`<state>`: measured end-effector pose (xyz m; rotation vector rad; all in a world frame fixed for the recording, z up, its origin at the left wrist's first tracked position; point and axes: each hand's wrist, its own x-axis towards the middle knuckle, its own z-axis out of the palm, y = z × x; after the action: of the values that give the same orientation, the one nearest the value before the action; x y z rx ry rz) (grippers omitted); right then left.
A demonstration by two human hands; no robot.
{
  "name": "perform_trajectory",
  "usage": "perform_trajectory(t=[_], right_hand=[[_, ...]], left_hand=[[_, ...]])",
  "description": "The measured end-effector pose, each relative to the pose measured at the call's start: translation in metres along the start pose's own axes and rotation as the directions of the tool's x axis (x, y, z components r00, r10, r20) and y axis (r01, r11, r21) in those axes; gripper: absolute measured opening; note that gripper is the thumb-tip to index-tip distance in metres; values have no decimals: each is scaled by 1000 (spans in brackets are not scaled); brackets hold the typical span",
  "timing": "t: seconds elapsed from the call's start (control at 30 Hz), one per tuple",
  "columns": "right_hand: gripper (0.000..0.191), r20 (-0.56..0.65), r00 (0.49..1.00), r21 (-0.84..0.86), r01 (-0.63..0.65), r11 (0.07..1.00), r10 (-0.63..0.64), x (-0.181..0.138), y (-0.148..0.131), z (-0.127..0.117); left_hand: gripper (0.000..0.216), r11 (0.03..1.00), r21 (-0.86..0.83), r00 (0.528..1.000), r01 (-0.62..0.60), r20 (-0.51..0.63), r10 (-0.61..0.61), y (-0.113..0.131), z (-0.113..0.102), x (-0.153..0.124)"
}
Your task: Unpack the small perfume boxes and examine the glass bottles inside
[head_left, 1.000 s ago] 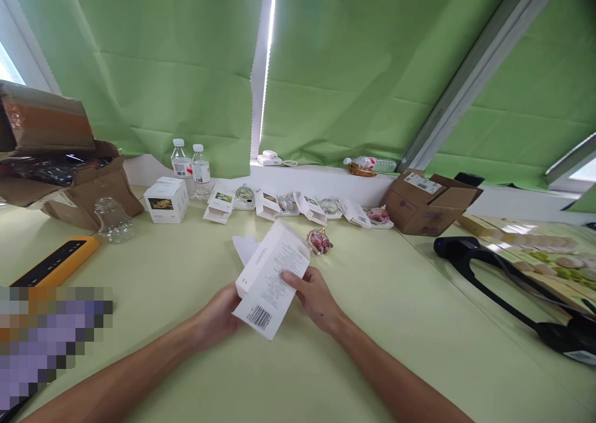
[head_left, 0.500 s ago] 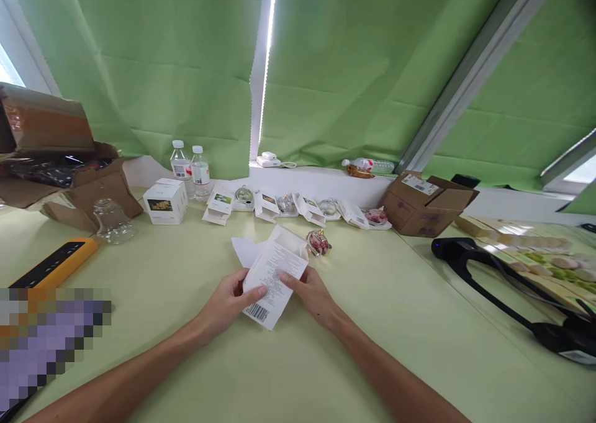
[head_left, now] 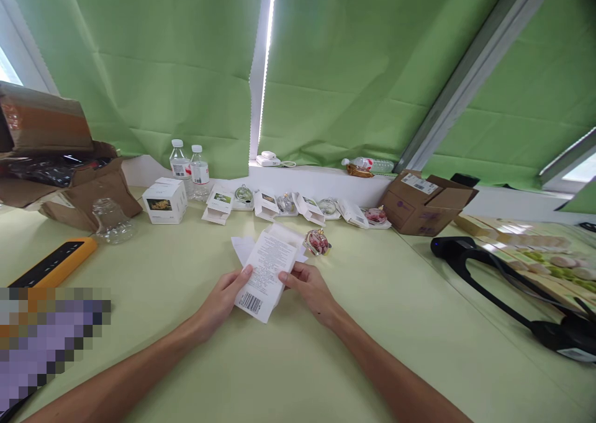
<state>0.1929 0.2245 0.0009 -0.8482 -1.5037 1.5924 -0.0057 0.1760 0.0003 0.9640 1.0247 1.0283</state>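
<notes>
Between my two hands is a small white cardboard box (head_left: pixel 269 268), printed with fine text and a barcode at its near end. My left hand (head_left: pixel 226 295) grips its left edge, thumb on the printed face. My right hand (head_left: pixel 305 286) pinches the right edge, thumb on top and fingers partly hidden behind. The far end of the box stands open with a flap up. A white paper piece (head_left: pixel 241 248) lies behind it on the table. Just beyond, to the right, rests a clear glass bauble (head_left: pixel 317 241) with reddish contents and a gold cap.
Along the wall, opened white boxes (head_left: pixel 218 203) alternate with baubles (head_left: pixel 284 204) on white trays. A closed white box (head_left: pixel 164 202) and water bottles (head_left: pixel 200 173) stand left of them. Cardboard boxes (head_left: pixel 421 202) flank the table; a clear jar (head_left: pixel 110 222) and a black headset-like frame (head_left: pixel 488 280) lie farther out.
The box has shifted slightly left and its printed face has turned a little narrower. My left thumb has moved up toward the box's left edge.
</notes>
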Motion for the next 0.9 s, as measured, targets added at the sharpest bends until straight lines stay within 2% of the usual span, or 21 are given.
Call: perform_trajectory(t=[0.3,0.63,0.9], right_hand=[[47,-40,999,18,-18,1000,19,-1,0,1],[47,-63,997,27,-40,999,42,-1,-3,3],[47,-82,996,16,-41,999,42,2,5,1]], left_hand=[[51,1000,2,1000,-14,9,14,0,0,0],[51,995,96,999,-3,46,-2,0,-3,2],[52,995,97,1000,3,26,-6,1,1,0]])
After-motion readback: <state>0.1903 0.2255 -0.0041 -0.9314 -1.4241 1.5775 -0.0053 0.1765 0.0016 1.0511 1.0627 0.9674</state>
